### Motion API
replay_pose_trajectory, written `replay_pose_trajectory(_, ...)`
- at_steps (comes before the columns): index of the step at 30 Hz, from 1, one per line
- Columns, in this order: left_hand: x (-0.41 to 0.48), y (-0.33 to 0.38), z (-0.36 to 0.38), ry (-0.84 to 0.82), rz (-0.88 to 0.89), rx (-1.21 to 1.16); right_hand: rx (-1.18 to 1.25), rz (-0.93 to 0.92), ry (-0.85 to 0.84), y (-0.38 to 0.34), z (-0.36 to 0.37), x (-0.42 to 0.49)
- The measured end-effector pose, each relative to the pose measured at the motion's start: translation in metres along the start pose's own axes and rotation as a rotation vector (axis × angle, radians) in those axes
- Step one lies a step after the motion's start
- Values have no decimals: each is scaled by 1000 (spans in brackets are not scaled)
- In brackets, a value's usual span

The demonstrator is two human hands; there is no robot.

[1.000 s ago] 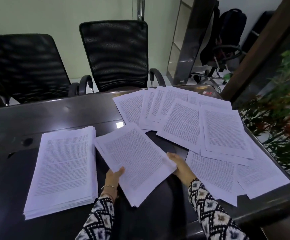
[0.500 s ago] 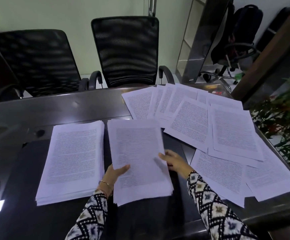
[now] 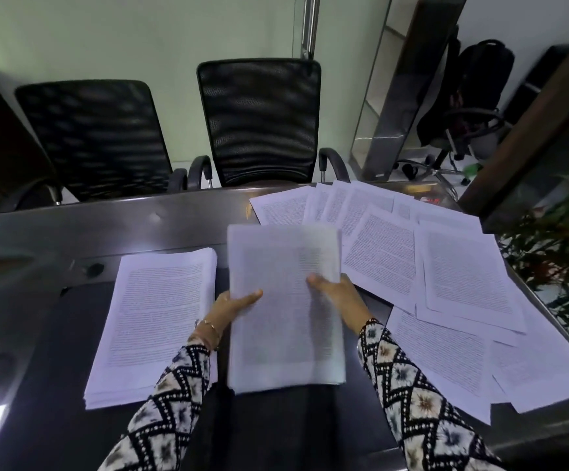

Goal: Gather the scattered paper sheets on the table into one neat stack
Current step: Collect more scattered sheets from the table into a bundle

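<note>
Held sheaf blurred, its print unreadable, plant cropped at right edge

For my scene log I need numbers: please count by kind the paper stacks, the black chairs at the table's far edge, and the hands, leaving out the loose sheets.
Paper stacks: 2 (resting stack, held bundle)
Black mesh chairs: 2
Hands: 2 (left hand, right hand, both gripping the bundle)
Total: 6

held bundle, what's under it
Dark table shows beside the bundle. The left hand and right hand grip its sides, thumbs on top. Their fingers beneath are covered, as is whatever lies directly below.
</note>
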State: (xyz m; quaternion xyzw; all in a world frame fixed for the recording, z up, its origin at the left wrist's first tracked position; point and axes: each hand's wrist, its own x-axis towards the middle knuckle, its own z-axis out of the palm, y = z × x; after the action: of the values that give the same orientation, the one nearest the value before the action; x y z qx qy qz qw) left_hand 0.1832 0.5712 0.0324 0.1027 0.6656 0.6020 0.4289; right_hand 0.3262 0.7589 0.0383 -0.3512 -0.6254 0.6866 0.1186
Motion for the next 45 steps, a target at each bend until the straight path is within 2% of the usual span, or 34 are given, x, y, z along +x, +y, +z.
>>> replay_pose_trajectory(2,-6,-14,-4,6,-19,114,198,-8,68,1,0,0)
replay_pose_trajectory(4,-10,-24,-5,73,21,137,299,-12,5,3,3,-4)
replay_pose_trajectory(5,-13,-27,-6,117,50,105,279,13,-34,8,9,-7)
replay_pose_trajectory(8,-16,-27,-8,218,132,-12,-7,108,-105,31,24,-13)
replay_pose_trajectory(10,-18,-29,-13,246,145,-4,-110,83,-62,41,36,-11)
replay_pose_trajectory(13,-21,-26,-30,369,153,23,-74,29,-8,29,60,-16)
replay_pose_trajectory(16,-29,-21,-65,542,180,14,-128,-27,-27,13,93,-21)
replay_pose_trajectory(19,-39,-22,-106,671,171,227,-216,-65,-62,11,129,-22)
replay_pose_trajectory(22,-53,-19,-145,765,66,445,-348,-35,-137,19,168,-21)
replay_pose_trajectory(25,-54,-27,-181,729,-65,516,-550,-37,-222,28,196,-20)
replay_pose_trajectory(28,-52,-42,-200,624,-171,699,-689,-47,-284,39,206,-19)
replay_pose_trajectory(32,-50,-57,-205,527,-182,716,-851,-130,-257,47,204,-19)
replay_pose_trajectory(34,-50,-60,-198,543,-181,730,-862,-130,-252,47,199,-17)
replay_pose_trajectory(36,-50,-58,-182,686,-126,788,-839,-111,-244,44,191,-16)
replay_pose_trajectory(38,-47,-53,-158,829,44,830,-814,-92,-234,44,176,-12)
replay_pose_trajectory(39,-43,-50,-144,850,145,829,-806,-88,-233,44,167,-10)
replay_pose_trajectory(42,-21,-42,-100,717,348,745,-799,-94,-194,40,134,-4)
replay_pose_trajectory(45,4,-32,-45,515,372,673,-798,-111,-106,35,95,3)
